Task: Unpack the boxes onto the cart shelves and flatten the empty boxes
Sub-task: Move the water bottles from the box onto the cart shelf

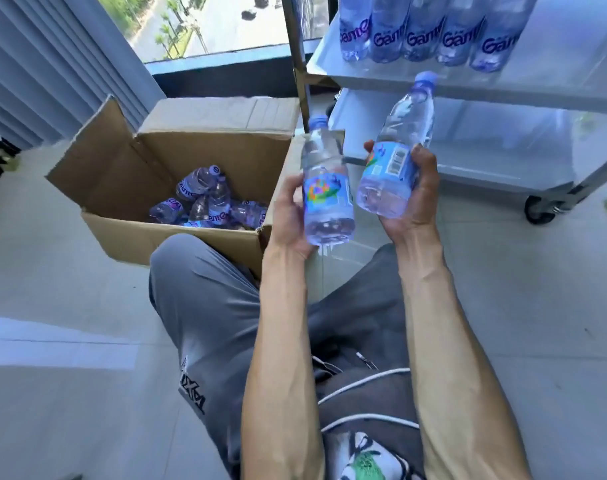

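Observation:
My left hand [288, 209] grips a clear water bottle [324, 168] with a blue cap, held nearly upright. My right hand [416, 199] grips a second water bottle [404, 133], tilted with its cap toward the cart. Both bottles hang in front of the lower cart shelf [485, 147], which is white. On the upper cart shelf [554, 64] stands a row of several labelled bottles [423, 32]. To the left, an open cardboard box [122, 174] sits on the floor with several bottles [205, 202] lying loose in its bottom.
The cart stands on black castor wheels [541, 209] at the right. My bent knees in grey trousers [205, 299] fill the foreground between box and cart. A window [208, 26] with blinds [35, 64] lies behind the box. Pale floor tiles spread left and right.

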`<state>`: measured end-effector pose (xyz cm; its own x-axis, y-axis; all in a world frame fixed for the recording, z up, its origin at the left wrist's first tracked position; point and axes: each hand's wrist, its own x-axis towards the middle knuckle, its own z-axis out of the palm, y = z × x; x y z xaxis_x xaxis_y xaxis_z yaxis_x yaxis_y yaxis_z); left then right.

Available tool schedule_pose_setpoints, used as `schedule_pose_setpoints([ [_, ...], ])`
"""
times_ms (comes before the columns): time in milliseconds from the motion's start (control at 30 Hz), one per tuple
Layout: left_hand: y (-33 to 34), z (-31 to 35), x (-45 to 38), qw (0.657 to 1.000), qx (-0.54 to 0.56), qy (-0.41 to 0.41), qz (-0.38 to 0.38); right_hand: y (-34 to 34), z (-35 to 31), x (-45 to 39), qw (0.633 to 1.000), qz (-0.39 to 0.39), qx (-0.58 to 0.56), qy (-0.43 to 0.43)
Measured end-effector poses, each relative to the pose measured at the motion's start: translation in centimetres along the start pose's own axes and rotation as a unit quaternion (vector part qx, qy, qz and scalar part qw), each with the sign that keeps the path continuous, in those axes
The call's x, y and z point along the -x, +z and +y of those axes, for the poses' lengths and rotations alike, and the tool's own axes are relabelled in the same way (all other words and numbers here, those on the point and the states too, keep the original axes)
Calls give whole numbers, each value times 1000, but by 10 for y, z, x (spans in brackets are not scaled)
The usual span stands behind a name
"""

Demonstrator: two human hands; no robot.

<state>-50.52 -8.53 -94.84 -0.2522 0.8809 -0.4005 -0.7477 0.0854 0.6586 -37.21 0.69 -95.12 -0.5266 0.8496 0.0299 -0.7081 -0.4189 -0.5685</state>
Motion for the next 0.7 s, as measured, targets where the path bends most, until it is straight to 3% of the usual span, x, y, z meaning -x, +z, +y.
schedule_pose_setpoints([
  [67,-1,-3,4,996,74,22,-43,3,-2,3,998,26,62,17],
  [133,-6,-1,0,992,114,42,-32,-4,0,1,995,19,89,32],
  [300,-10,4,-4,988,110,109,6,3,1,1,992,2,86,89],
  [500,-13,4,3,990,102,97,-13,13,12,9,987,-51,89,125],
  [700,-19,2,2,988,135,72,-31,14,8,7,986,-37,39,159],
])
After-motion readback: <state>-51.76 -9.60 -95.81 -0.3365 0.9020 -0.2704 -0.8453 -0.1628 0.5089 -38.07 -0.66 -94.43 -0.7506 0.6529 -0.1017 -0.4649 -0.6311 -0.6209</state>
